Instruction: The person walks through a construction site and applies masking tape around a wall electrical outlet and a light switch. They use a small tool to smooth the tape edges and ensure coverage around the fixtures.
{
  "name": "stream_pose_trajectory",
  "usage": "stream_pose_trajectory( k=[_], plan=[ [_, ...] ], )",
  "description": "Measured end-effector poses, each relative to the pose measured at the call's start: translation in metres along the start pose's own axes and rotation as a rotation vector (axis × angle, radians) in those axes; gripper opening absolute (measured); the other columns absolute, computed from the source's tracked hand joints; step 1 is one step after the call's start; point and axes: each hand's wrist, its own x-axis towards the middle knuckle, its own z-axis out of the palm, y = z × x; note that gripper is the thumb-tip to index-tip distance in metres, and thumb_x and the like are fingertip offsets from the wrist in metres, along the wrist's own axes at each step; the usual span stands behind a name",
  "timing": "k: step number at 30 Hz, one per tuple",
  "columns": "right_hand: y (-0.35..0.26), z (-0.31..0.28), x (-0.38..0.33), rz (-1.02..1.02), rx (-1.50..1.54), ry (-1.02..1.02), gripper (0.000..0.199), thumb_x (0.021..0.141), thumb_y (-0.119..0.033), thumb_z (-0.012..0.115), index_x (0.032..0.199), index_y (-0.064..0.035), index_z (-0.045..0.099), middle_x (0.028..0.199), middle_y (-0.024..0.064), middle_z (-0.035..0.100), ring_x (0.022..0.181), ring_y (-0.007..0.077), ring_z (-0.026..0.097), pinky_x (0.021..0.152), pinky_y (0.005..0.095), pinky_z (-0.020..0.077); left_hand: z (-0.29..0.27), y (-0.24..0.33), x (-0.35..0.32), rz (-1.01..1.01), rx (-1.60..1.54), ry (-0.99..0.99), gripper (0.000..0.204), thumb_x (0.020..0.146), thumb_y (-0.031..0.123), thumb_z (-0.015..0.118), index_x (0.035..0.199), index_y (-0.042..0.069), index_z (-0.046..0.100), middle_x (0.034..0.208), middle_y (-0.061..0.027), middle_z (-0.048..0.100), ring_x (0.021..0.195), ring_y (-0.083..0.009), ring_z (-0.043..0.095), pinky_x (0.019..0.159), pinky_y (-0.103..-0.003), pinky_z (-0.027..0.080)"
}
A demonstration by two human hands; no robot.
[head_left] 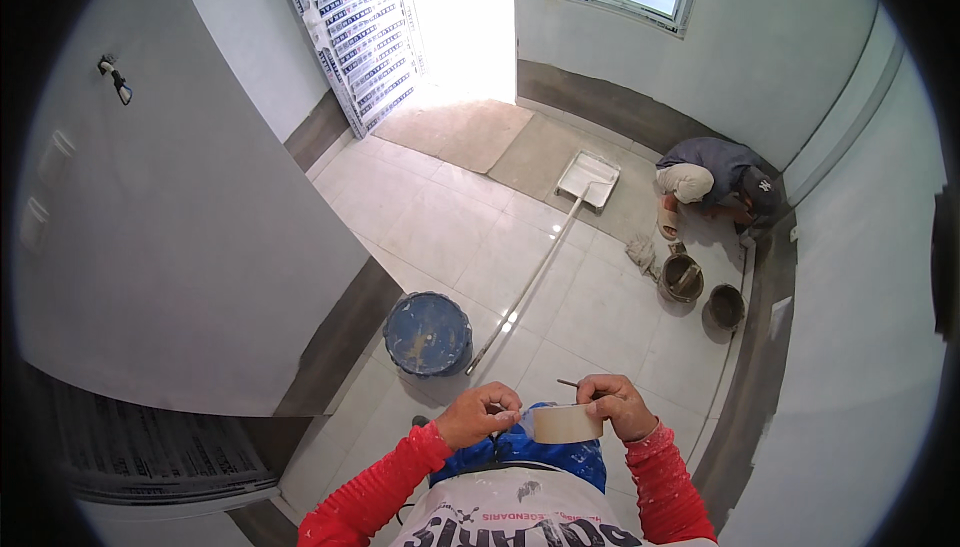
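Observation:
In front of my waist, my right hand (618, 409) is closed on a roll of cream masking tape (567, 425), seen edge-on. A thin dark stick-like piece (568, 383) juts out from the same fingers; its kind is unclear. To the left of the roll, my left hand (480, 415) is closed in a pinch. Anything between its fingertips is too small to make out. Both my sleeves are red, with pale specks.
A blue lidded bucket (428, 335) stands ahead. A long roller pole (528, 289) runs to a paint tray (588, 181). At right, a co-worker (715, 179) crouches by the wall near two dark buckets (681, 279) and a rag (641, 253). A wrapped door (350, 27) stands open.

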Motion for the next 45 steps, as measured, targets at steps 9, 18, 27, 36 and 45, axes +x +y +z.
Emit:
stream_pose_trajectory(
  k=[9,18,27,36,45],
  plan=[
    [0.01,-0.011,0.008,0.019,0.132,0.018,0.019,0.072,-0.024,0.059,0.079,-0.0059,0.061,0.076,-0.0035,0.054,0.072,0.0084,0.05,0.064,0.0234,0.0396,-0.01,0.036,-0.007,0.198,0.111,-0.114,0.02,0.091,0.026,0.07,0.086,0.007,0.065,0.109,-0.0071,0.062,0.1,-0.0153,0.057,0.092,-0.031,0.044],
    [0.019,-0.018,0.008,-0.031,0.275,-0.006,0.025,0.072,-0.027,0.06,0.079,-0.0029,0.061,0.077,0.0012,0.058,0.073,0.0122,0.053,0.066,0.0258,0.0436,-0.018,0.041,0.0,0.283,0.049,-0.262,0.021,0.091,0.028,0.069,0.089,0.007,0.066,0.109,-0.0085,0.065,0.102,-0.0178,0.059,0.092,-0.033,0.046],
    [0.016,-0.023,0.006,-0.062,0.292,0.056,0.028,0.072,-0.031,0.066,0.078,-0.0037,0.063,0.075,0.0038,0.059,0.07,0.0149,0.055,0.065,0.0287,0.0461,-0.015,0.037,0.006,0.348,0.094,-0.185,0.016,0.094,0.021,0.063,0.096,0.005,0.067,0.11,-0.0112,0.064,0.105,-0.0212,0.058,0.096,-0.035,0.045],
    [0.019,-0.021,0.003,-0.032,0.29,0.057,0.023,0.074,-0.026,0.061,0.081,-0.004,0.062,0.077,0.0012,0.058,0.071,0.0116,0.053,0.065,0.0258,0.0436,-0.006,0.036,0.009,0.423,0.16,-0.131,0.014,0.094,0.013,0.058,0.099,0.003,0.067,0.111,-0.0127,0.064,0.106,-0.0232,0.059,0.097,-0.036,0.045],
    [0.017,-0.018,0.0,-0.005,0.338,0.031,0.025,0.075,-0.027,0.061,0.081,-0.0025,0.061,0.078,0.0031,0.059,0.07,0.0132,0.053,0.063,0.0261,0.0443,-0.012,0.042,-0.008,0.209,0.141,-0.178,0.019,0.096,0.018,0.063,0.099,0.001,0.071,0.091,-0.006,0.07,0.08,-0.0128,0.061,0.075,-0.028,0.049]
  ],
)
